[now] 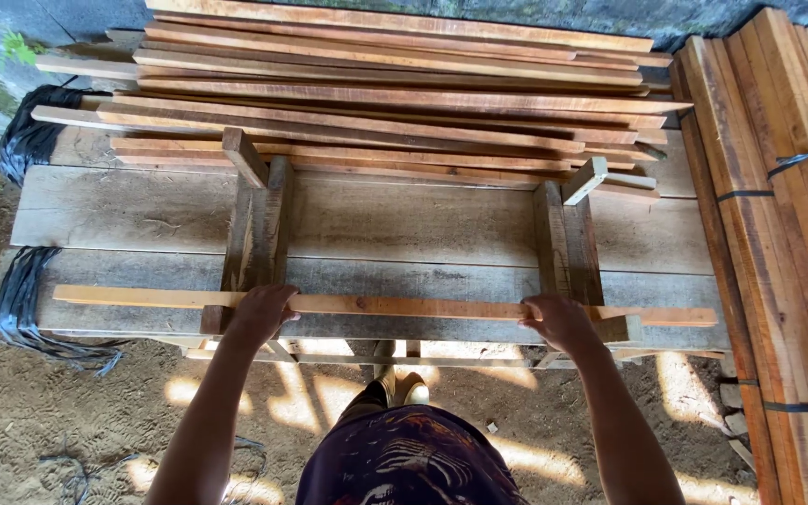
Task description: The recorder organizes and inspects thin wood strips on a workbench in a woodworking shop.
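Here, both hands rest on one long wooden slat (395, 306) that lies lengthwise along the near edge of a grey plank workbench (376, 220). The left hand (260, 312) grips the slat toward its left part, fingers curled together over its top and far edge, just where the slat crosses the left wooden guide block (256, 224) fixed on the workbench. The right hand (558, 320) holds the slat toward its right part, fingers wrapped over the top in the same way, just beside the right wooden guide block (568, 234). The slat's two ends stick out well past both hands, the left end near the workbench's left side and the right end near its right corner.

At the far side of the workbench lies a loose pile of reddish slats (395, 93), stacked lengthwise and well apart from the hands. To the right of the workbench stand bundles of pale lumber (787, 234) bound with dark straps. Black strapping (25, 299) hangs off the workbench's left end. Below the near edge, sandy ground (67, 411) shows, with patches of sunlight.
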